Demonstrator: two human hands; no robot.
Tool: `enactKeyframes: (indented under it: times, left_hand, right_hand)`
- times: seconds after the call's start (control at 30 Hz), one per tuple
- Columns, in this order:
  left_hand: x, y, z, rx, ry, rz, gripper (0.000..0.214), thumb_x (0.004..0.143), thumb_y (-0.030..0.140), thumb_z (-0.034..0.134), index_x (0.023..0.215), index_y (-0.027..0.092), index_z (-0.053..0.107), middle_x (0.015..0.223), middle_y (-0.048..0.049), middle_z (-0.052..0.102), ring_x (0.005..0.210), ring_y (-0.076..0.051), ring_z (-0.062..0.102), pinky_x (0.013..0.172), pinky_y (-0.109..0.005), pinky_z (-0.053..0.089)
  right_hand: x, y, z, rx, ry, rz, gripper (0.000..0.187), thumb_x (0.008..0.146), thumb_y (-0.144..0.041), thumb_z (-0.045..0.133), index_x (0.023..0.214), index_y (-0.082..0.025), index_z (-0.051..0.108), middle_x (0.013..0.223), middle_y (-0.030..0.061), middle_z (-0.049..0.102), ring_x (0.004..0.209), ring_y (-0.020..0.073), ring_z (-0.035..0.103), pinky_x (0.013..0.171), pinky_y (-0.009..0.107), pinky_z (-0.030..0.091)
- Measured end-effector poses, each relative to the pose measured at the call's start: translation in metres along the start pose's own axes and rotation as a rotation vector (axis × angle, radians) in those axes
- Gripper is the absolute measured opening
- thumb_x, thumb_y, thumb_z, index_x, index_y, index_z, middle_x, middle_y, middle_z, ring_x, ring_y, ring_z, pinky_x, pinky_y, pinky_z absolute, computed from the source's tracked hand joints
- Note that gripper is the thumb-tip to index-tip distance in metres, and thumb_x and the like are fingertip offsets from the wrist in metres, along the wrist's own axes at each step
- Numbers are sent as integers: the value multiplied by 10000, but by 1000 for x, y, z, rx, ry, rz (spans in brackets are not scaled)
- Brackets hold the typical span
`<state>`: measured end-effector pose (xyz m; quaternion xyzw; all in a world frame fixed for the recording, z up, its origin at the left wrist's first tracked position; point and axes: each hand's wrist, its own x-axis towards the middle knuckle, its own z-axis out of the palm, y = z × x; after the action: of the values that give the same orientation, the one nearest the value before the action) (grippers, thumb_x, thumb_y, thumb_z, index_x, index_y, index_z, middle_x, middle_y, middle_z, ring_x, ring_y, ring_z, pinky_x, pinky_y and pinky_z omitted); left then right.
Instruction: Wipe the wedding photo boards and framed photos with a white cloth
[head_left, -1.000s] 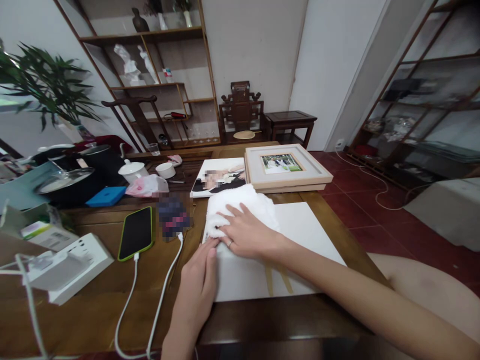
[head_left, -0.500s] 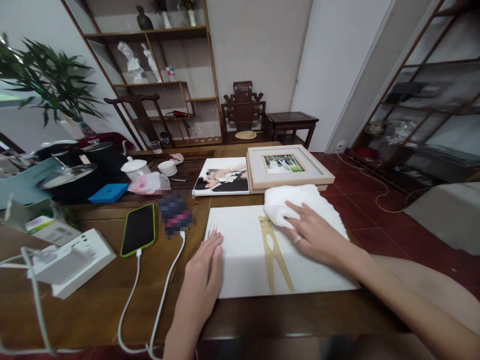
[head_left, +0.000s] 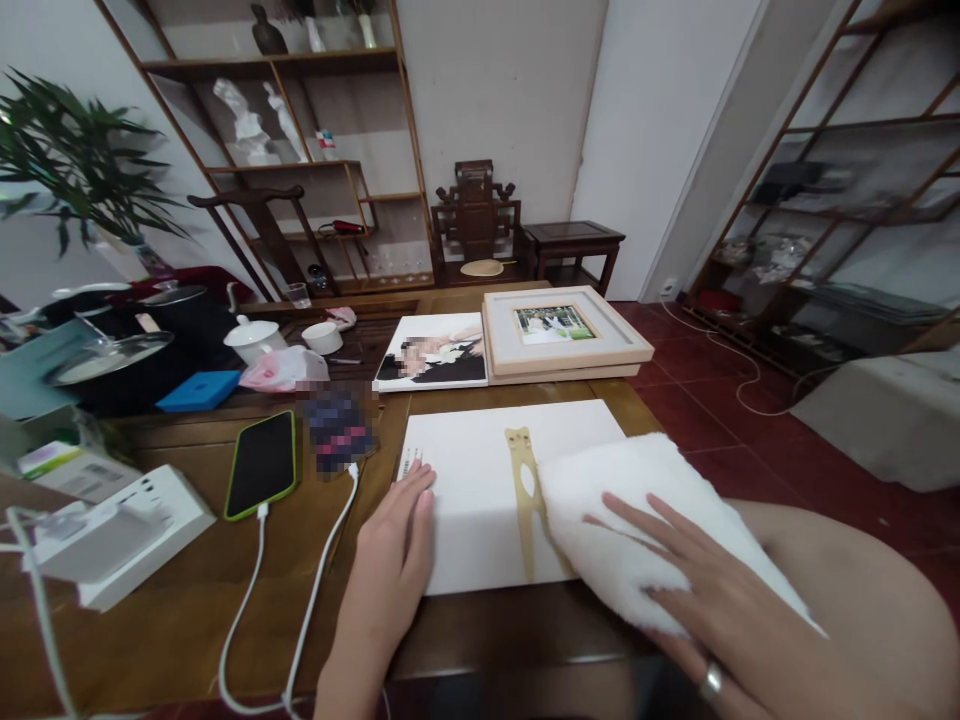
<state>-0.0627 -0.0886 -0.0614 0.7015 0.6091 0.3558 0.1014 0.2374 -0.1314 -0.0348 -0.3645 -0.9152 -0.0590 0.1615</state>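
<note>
On the bench [head_left: 480, 640], a white panel [head_left: 469, 500] is laid. The white cloth [head_left: 592, 475] has been drawn from its far right to its near right corner, so that edge appears reached. The cloth is covered by the right hand [head_left: 697, 590], fingers spread, grip untellable; the panel's left edge is touched by the flat, open left hand [head_left: 397, 530]. The gold stand [head_left: 520, 500] is now partly hidden.

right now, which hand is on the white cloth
The right hand, wearing a silver ring, lies on the cloth; the left hand rests at the left edge of the white panel.
</note>
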Motion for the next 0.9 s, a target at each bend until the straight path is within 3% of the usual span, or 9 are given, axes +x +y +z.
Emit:
enactKeyframes:
  times: [0.2,0.3,0.4,0.57,0.7,0.9]
  left_hand:
    - [0,0,-1,1,4,9,418,932,357,357,1112,111,643,1216,-133,641,1198,-251,552,1038,-443,420]
    - [1,0,-1,3,-1,15,421,934,355,351,1104,109,647,1216,-132,642,1198,-248,552,1035,-436,425]
    - [1,0,-2,0,-7,30,430,939,352,336,1106,106,646,1224,-135,636,1207,-242,545,1046,-429,412]
    - [-1,-1,-4,-18,-37,8,465,950,364,291,1223,117,575,1296,-127,585,1252,-240,499,1069,-450,370]
    - [-2,-1,-5,-75,-16,-62,487,955,383,274,1307,121,485,1341,-131,540,1260,-233,483,1065,-425,367]
    - [-5,-3,-2,-220,86,-82,471,966,376,286,1375,169,391,1414,-104,458,1306,-222,416,1100,-402,300]
  right_hand:
    - [34,33,16,107,-141,294,333,931,-248,340,1045,-159,640,1328,148,534,1371,309,256,1073,574,286]
    - [65,37,27,134,-196,412,404,951,-274,290,1093,-102,626,1324,180,525,1379,358,201,1066,634,216]
    - [93,31,34,152,-211,428,408,945,-255,288,1164,-115,602,1384,159,468,1374,388,186,1043,677,178]
    - [137,12,41,177,-238,331,412,947,-284,308,1209,-142,591,1458,128,383,1378,392,159,1046,675,135]
    - [162,-4,47,147,-282,167,410,939,-301,340,1225,-152,593,1486,123,334,1378,403,147,1053,677,107]
    - [153,-31,46,152,-206,-148,338,912,-282,403,1060,-156,679,1486,122,333,1373,402,172,1062,668,128]
